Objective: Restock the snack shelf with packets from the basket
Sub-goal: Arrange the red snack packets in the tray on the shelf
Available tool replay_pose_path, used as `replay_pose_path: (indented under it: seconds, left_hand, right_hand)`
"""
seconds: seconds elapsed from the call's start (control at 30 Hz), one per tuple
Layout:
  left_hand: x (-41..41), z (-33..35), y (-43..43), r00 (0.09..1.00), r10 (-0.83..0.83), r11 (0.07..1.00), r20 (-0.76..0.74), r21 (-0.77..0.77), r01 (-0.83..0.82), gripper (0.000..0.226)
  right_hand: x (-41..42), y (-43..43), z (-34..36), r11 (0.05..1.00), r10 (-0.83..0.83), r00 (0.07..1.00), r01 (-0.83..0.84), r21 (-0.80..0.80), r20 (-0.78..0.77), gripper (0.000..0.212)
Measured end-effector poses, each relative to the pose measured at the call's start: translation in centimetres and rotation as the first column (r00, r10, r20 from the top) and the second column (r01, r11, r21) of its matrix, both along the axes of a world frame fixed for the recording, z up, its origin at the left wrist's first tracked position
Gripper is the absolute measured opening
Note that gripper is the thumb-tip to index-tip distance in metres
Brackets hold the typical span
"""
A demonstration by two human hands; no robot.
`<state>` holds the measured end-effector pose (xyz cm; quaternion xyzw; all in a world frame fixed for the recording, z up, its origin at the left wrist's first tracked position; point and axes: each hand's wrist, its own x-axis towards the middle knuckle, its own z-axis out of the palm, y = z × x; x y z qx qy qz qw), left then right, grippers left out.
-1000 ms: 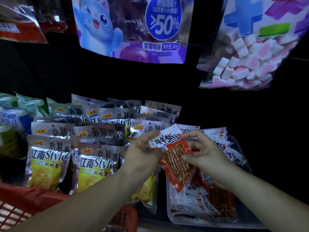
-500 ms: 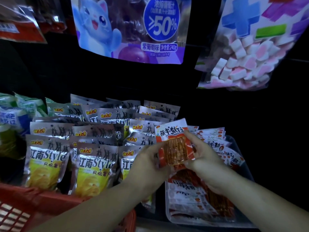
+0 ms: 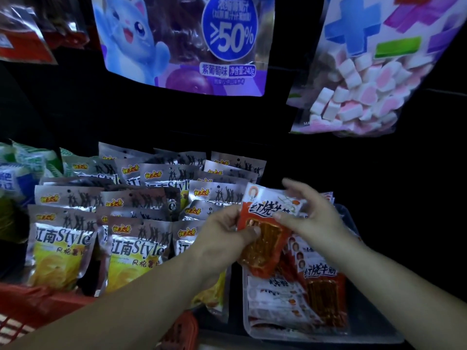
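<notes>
A red-and-white snack packet [image 3: 267,238] with a clear window of brown sticks is held upright in front of the shelf. My left hand [image 3: 225,238] grips its left edge, thumb on the front. My right hand [image 3: 313,218] pinches the upper right part, thumb on the label and blurred fingers spread behind. Just below, more packets of the same kind [image 3: 321,286] lie stacked in a clear plastic tray [image 3: 374,332] on the shelf. The red basket [image 3: 38,306] shows at the lower left under my left forearm; its contents are out of view.
Rows of silver-and-yellow chip bags [image 3: 136,248] fill the shelf left of the tray. Green and blue packs [image 3: 22,168] sit at the far left. A purple grape candy bag [image 3: 177,46] and a marshmallow bag [image 3: 366,84] hang above. The shelf back is dark.
The packet has been turned between both hands and now shows its front label upright. My right hand's fingers have spread out; my left hand has shifted onto the packet's left edge.
</notes>
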<state>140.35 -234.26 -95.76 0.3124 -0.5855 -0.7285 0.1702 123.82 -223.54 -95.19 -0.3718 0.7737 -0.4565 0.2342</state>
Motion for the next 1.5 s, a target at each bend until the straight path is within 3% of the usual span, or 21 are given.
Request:
replay_pose_path:
  seconds: [0.03, 0.1, 0.17, 0.27, 0.4, 0.57, 0.6, 0.67, 0.77, 0.8, 0.87, 0.97, 1.07, 1.17, 1.4, 1.5]
  left_hand:
    - [-0.4, -0.2, 0.0, 1.000, -0.004, 1.000, 0.006, 0.001, 0.004, 0.026]
    - [-1.1, -0.7, 0.0, 0.999, 0.016, 0.999, 0.037, -0.044, -0.014, 0.024]
    - [-1.8, -0.9, -0.1, 0.989, 0.087, 0.988, 0.115, -0.137, -0.071, 0.024]
    - [-2.3, -1.3, -0.1, 0.968, 0.169, 0.980, 0.184, -0.131, -0.147, 0.026]
    - [-2.1, -2.2, 0.3, 0.957, 0.155, 0.971, 0.246, -0.214, -0.102, 0.033]
    - [-1.5, -3.7, 0.1, 0.951, 0.117, 0.981, 0.285, -0.180, -0.067, 0.025]
    - [-1.4, -3.8, 0.1, 0.951, 0.112, 0.980, 0.288, -0.189, -0.058, 0.024]
    - [-1.4, -4.1, 0.0, 0.948, 0.100, 0.974, 0.302, -0.223, -0.032, 0.025]
    - [-1.5, -4.1, -0.4, 0.947, 0.103, 0.965, 0.305, -0.261, -0.021, 0.032]
    - [-1.6, -4.1, -0.5, 0.949, 0.104, 0.965, 0.299, -0.262, -0.024, 0.032]
    - [-1.8, -3.9, -0.7, 0.952, 0.123, 0.965, 0.282, -0.259, -0.048, 0.030]
    - [-1.9, -3.9, -0.9, 0.953, 0.143, 0.966, 0.268, -0.248, -0.076, 0.028]
    - [-1.7, -4.3, -1.3, 0.953, 0.136, 0.972, 0.272, -0.224, -0.075, 0.025]
    - [-1.4, -4.5, -1.8, 0.954, 0.142, 0.977, 0.263, -0.191, -0.093, 0.020]
    - [-1.2, -3.9, -1.9, 0.955, 0.160, 0.972, 0.249, -0.208, -0.109, 0.021]
    - [-1.0, -2.5, -1.8, 0.974, 0.107, 0.952, 0.197, -0.302, -0.044, 0.031]
  right_hand:
    - [-0.7, -0.1, 0.0, 1.000, 0.016, 0.998, -0.016, -0.005, 0.064, 0.044]
    - [-1.3, -0.1, 0.5, 1.000, -0.013, 1.000, 0.012, -0.027, -0.025, 0.015]
    - [-1.8, -0.1, 0.3, 1.000, -0.012, 0.988, 0.008, -0.028, -0.157, 0.010]
    - [-2.1, -0.1, -0.8, 0.994, 0.102, 0.965, -0.091, 0.058, -0.239, 0.018]
    - [-2.5, -0.1, -3.8, 0.951, 0.243, 0.959, -0.206, 0.232, -0.145, 0.023]
    - [-2.8, 0.8, -5.5, 0.752, 0.378, 0.926, -0.321, 0.576, 0.022, 0.040]
    - [-2.7, 0.9, -5.2, 0.750, 0.355, 0.933, -0.327, 0.575, 0.068, 0.040]
    - [-2.9, 0.8, -4.6, 0.848, 0.253, 0.965, -0.257, 0.464, 0.073, 0.030]
    - [-3.8, -0.3, -4.8, 0.973, 0.023, 0.987, 0.014, 0.231, -0.157, 0.019]
    - [-4.1, -0.9, -5.1, 0.972, -0.002, 0.961, 0.067, 0.223, -0.278, 0.019]
    - [-4.7, -2.2, -5.5, 0.946, 0.031, 0.877, 0.129, 0.297, -0.479, 0.040]
    - [-5.2, -4.3, -5.6, 0.883, 0.128, 0.786, 0.188, 0.431, -0.605, 0.061]
    - [-5.7, -5.1, -6.5, 0.844, 0.188, 0.701, 0.243, 0.478, -0.688, 0.047]
    - [-6.2, -4.9, -7.3, 0.884, 0.155, 0.675, 0.232, 0.407, -0.721, 0.017]
    - [-5.9, -4.0, -5.4, 0.986, 0.019, 0.717, 0.102, 0.131, -0.697, 0.015]
    - [-4.0, -2.9, -2.2, 0.995, 0.007, 0.890, 0.039, 0.091, -0.457, 0.015]
